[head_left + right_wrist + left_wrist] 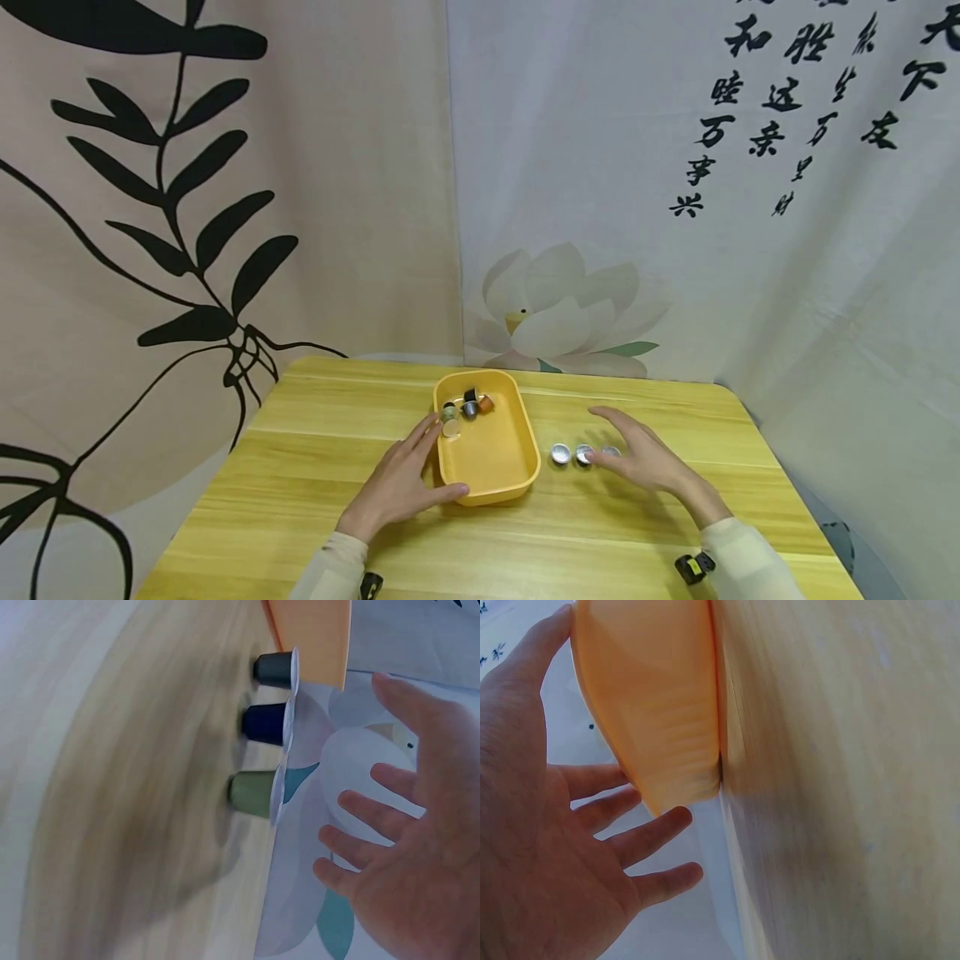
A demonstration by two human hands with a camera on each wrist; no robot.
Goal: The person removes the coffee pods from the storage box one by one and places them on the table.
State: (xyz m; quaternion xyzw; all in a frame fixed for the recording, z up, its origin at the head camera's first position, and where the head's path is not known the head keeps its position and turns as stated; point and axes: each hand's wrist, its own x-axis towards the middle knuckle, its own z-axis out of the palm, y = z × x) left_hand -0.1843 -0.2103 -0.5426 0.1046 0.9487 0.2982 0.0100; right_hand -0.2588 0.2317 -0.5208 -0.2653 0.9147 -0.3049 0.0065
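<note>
A yellow tray stands on the table, with several coffee capsules in its far part, among them a dark one and a copper-brown one. My left hand touches the tray's left rim with spread fingers, its thumb at the near corner. To the right of the tray, three capsules stand in a row with silver lids up: dark grey, dark blue and green. Over the right end of this row hovers my right hand, fingers apart and holding nothing.
The wooden table ends at a back edge against hanging cloths, one with a plant print and one with a pale flower and black writing. Dark devices are strapped at both wrists.
</note>
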